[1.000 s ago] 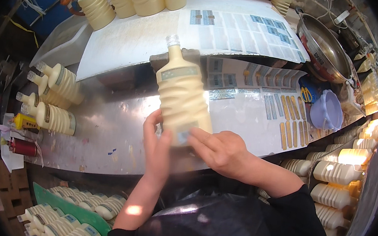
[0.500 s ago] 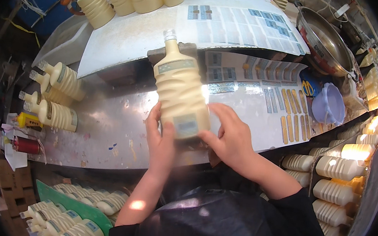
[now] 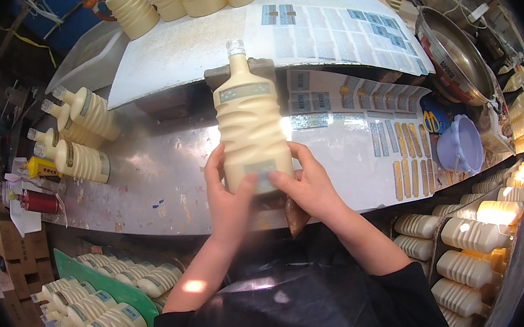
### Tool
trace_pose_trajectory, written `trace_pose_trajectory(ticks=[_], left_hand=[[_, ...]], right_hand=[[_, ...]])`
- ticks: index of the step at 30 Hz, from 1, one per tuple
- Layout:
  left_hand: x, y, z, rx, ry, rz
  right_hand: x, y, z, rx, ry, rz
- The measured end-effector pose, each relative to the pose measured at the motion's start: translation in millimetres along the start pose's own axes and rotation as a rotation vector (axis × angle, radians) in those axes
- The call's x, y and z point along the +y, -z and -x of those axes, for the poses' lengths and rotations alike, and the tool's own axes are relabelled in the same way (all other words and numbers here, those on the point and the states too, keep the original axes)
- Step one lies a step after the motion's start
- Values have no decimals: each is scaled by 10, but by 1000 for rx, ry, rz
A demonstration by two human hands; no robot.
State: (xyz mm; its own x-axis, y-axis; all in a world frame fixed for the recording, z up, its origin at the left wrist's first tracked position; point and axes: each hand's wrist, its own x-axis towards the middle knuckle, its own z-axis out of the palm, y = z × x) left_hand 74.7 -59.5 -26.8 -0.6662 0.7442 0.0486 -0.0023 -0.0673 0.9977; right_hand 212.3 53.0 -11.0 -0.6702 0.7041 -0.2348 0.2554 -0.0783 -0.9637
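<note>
Both hands hold a cream, wavy-ribbed bottle (image 3: 250,124) with a clear threaded neck, tilted on or just over the metal table. A patterned band rings its shoulder, and a bluish label (image 3: 260,171) sits low on its front. My left hand (image 3: 229,182) grips the lower left side, its thumb on the label's left part. My right hand (image 3: 311,181) is wrapped round the lower right side, thumb pressed at the label's right edge. Behind the bottle's neck is a dark block (image 3: 264,71). A brown pointed piece (image 3: 295,218) shows below my right hand.
Label sheets (image 3: 346,35) lie on the white raised board, with gold strips (image 3: 408,179) and blue strips (image 3: 379,137) nearer. A lilac bucket (image 3: 460,144), yellow-handled scissors (image 3: 431,122) and a large pan (image 3: 455,53) stand right. More bottles (image 3: 83,162) lie left; a red spool (image 3: 39,201) is near them.
My right hand has closed in on the bottle, its thumb moving left onto the label. My left thumb has shifted right onto the label too. The bottle has barely moved.
</note>
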Motion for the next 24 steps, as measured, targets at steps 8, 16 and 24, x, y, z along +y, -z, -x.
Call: trace_pose_trajectory(ticks=[8,16,24], left_hand=[[14,-7,5,15,32,53],[36,-5,0,7,41,46],[17,-9,3,9,26,28]], right_hand=[[13,-24,15,48,11,-11],[-15,2,20,16,-16,-6],[38,-8,-7,25,21,-11]])
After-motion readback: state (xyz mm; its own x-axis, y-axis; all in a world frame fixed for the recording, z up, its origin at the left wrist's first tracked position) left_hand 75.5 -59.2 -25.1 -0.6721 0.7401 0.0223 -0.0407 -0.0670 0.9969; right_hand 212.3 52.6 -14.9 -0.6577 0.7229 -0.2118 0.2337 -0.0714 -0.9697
